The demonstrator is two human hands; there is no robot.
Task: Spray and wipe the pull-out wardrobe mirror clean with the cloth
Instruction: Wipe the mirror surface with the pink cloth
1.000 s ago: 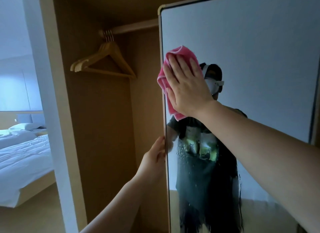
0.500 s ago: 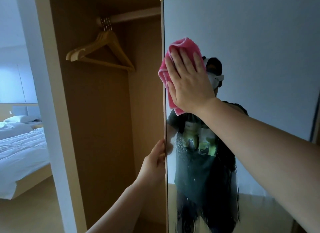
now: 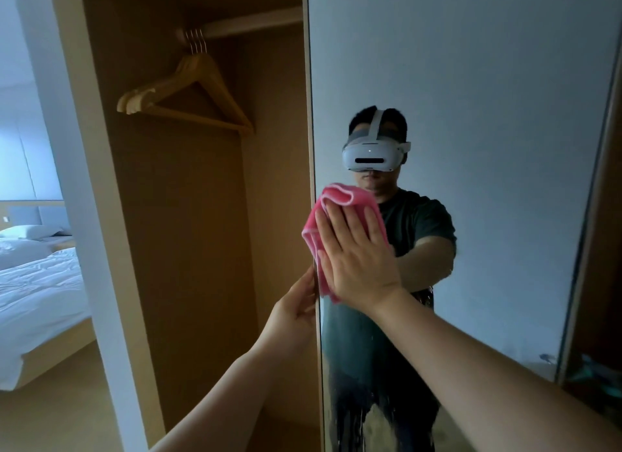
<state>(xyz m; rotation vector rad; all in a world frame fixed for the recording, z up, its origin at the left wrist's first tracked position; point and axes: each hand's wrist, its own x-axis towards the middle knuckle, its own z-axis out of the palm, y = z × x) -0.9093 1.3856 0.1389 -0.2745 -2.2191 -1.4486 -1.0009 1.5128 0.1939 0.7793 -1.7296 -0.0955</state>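
Head view: the right hand (image 3: 361,266) presses the pink cloth (image 3: 340,212) flat against the mirror (image 3: 488,115), near its left edge at mid-height, fingers spread, no closed grip. The left hand (image 3: 296,313) pinches that same edge just below, steadying the panel. Above the cloth the glass looks clear; below it, droplets (image 3: 353,424) streak down, so the lower part looks unwiped.

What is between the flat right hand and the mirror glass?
In the head view, a folded pink cloth lies pressed between the right hand and the mirror.
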